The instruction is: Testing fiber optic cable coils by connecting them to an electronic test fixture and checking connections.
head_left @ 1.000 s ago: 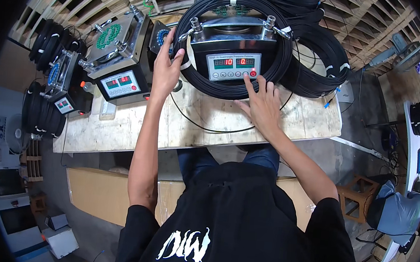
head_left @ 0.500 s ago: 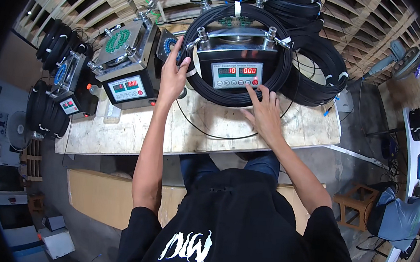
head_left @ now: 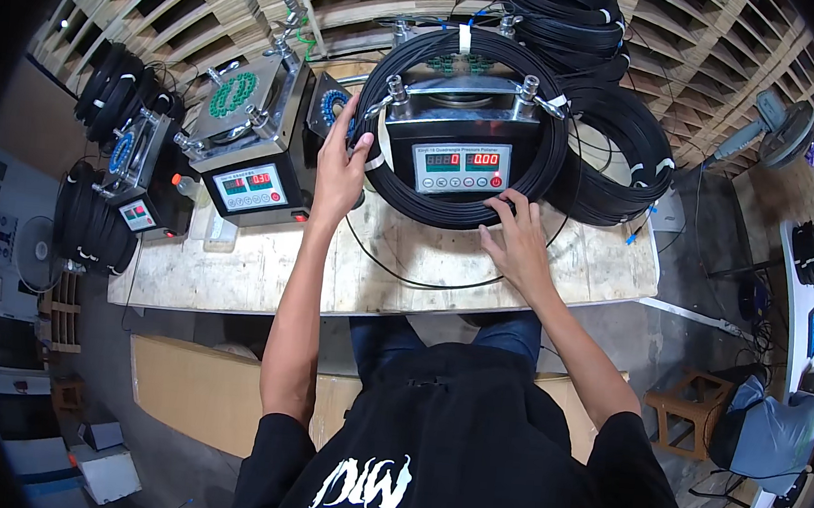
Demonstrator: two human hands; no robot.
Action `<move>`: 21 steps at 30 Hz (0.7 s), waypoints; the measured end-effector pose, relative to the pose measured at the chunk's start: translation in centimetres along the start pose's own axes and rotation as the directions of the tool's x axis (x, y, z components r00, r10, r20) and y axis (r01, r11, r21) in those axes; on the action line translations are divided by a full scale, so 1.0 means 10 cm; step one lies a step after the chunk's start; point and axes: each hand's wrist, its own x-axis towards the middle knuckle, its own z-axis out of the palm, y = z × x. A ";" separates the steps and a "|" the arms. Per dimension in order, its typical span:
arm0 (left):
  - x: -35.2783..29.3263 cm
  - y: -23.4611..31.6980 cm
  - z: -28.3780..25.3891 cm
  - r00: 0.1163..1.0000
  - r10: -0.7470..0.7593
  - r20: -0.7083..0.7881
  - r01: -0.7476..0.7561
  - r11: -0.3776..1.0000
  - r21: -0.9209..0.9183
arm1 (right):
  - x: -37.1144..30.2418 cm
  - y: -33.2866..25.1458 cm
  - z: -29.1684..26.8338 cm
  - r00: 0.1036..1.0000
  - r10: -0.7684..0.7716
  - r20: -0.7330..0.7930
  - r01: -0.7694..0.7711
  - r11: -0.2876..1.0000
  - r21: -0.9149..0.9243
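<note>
A coil of black cable (head_left: 393, 190) stands upright in front of a polishing machine (head_left: 495, 131), ringing its lit control panel (head_left: 462, 169). White ties bind the coil at its top and sides. At its left side is my left hand (head_left: 339, 166), the thumb in front and the other fingers along the outer edge, holding it. My right hand (head_left: 522, 240) grips the lower right of the coil, its fingers bent over the front and its thumb below. A loose cable end (head_left: 424, 285) loops down over the wooden tabletop (head_left: 279, 277).
Two more polishing machines (head_left: 254, 178) (head_left: 136, 192) stand to the left, near an orange-capped bottle (head_left: 181, 183). More black coils (head_left: 620, 147) are stacked at right and far left. A fan (head_left: 785, 132) stands at far right; a person (head_left: 769, 431) sits below it.
My right hand has moved from the panel's buttons down onto the coil's lower edge. The panel's left display reads differently. My left hand stays on the coil, and the whole view has shifted slightly.
</note>
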 end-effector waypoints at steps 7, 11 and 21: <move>-0.03 0.00 0.03 0.999 0.033 -0.017 -0.033 0.999 -0.027 | -0.03 0.02 0.01 1.000 0.009 -0.008 -0.008 0.999 0.036; -0.01 0.04 0.03 0.999 0.042 -0.031 -0.042 0.999 -0.004 | -0.01 0.03 0.00 1.000 -0.001 -0.016 0.001 0.999 0.040; 0.05 0.07 -0.12 0.997 -0.025 0.076 0.026 1.000 -0.014 | 0.20 0.10 -0.26 0.956 0.222 0.193 -0.286 0.851 0.441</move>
